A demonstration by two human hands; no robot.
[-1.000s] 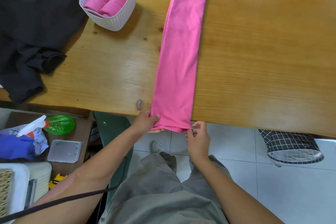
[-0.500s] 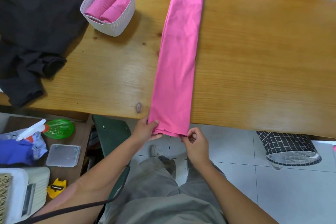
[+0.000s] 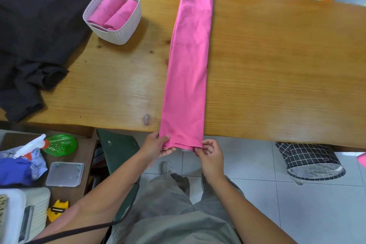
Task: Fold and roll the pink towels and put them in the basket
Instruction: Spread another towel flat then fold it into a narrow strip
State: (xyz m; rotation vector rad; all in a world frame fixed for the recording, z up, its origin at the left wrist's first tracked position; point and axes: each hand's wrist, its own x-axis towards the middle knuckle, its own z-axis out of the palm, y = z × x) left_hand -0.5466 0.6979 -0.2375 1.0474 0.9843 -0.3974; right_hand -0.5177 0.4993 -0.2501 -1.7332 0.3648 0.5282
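A pink towel [image 3: 189, 65], folded into a long narrow strip, lies across the wooden table [image 3: 277, 65] from the far edge to the near edge. Its near end hangs just over the table's front edge. My left hand [image 3: 156, 145] pinches the near left corner with the thumb on top. My right hand [image 3: 208, 151] pinches the near right corner. A white woven basket [image 3: 126, 31] stands at the back left of the table with two rolled pink towels [image 3: 112, 11] lying side by side in it.
Dark clothing [image 3: 29, 35] covers the table's left end. A checked fabric bin [image 3: 311, 160] sits on the floor under the right side. A low side table at the left holds a spray bottle [image 3: 29, 145], a green lid [image 3: 60, 144] and a clear box [image 3: 65, 174].
The towel has slid toward me along the table, so its far end now shows at the far edge. Both hands keep their hold on the near corners.
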